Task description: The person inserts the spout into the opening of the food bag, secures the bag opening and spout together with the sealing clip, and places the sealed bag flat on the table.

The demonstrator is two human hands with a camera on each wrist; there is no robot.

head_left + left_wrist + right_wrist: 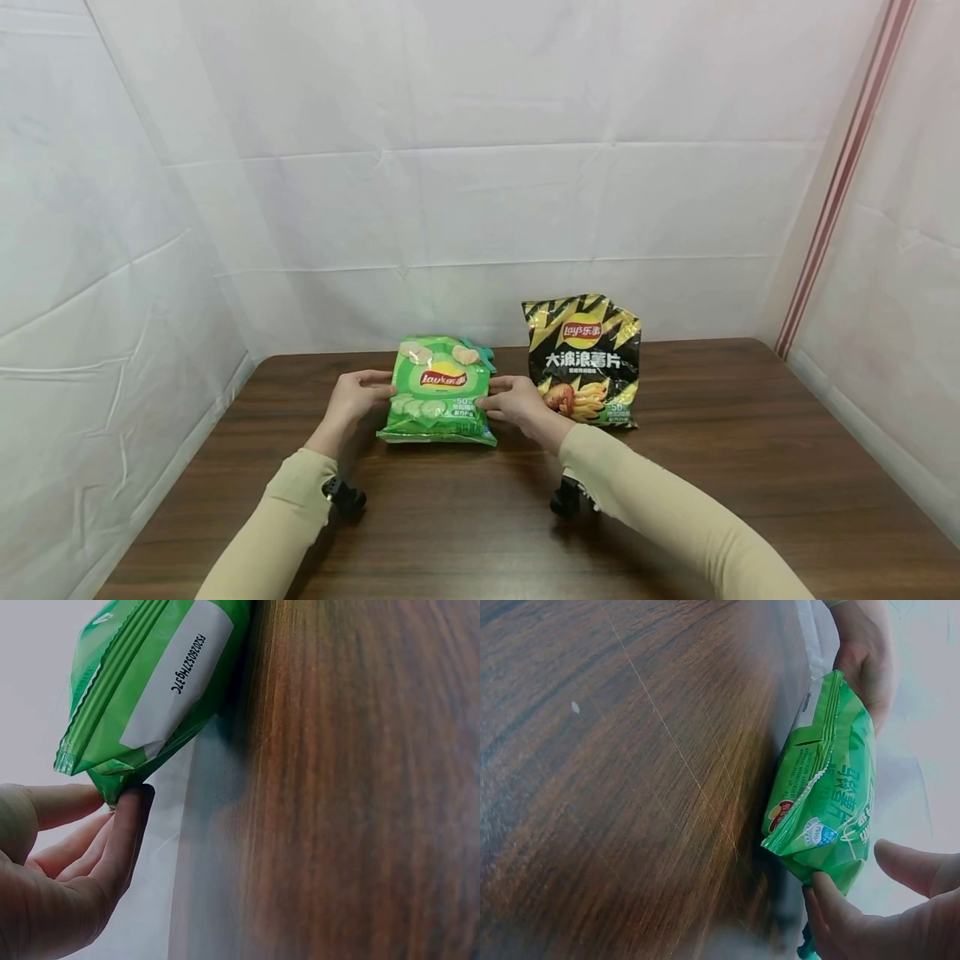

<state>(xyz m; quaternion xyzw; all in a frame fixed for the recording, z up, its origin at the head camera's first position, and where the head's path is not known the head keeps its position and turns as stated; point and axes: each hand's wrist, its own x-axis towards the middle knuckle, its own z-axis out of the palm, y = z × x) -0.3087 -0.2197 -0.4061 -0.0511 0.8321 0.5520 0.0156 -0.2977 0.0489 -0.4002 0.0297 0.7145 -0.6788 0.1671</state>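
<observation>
A green Lay's chip bag [441, 389] faces me near the back of the table, between my two hands. My left hand [352, 400] pinches its left side; in the left wrist view the thumb and fingers [124, 832] meet at a corner of the bag [161, 690]. At the right side is my right hand [521, 404]. In the right wrist view its fingers [832, 900] touch the bag [829, 787], whose corner sits between them and the thumb. A teal object [480, 354] is partly hidden behind the bag; its kind is unclear.
A black and yellow Lay's chip bag [583, 362] stands to the right of my right hand, near the back edge. Brown wood table [450, 533] lies under everything. White sheeting [480, 208] hangs behind and at both sides.
</observation>
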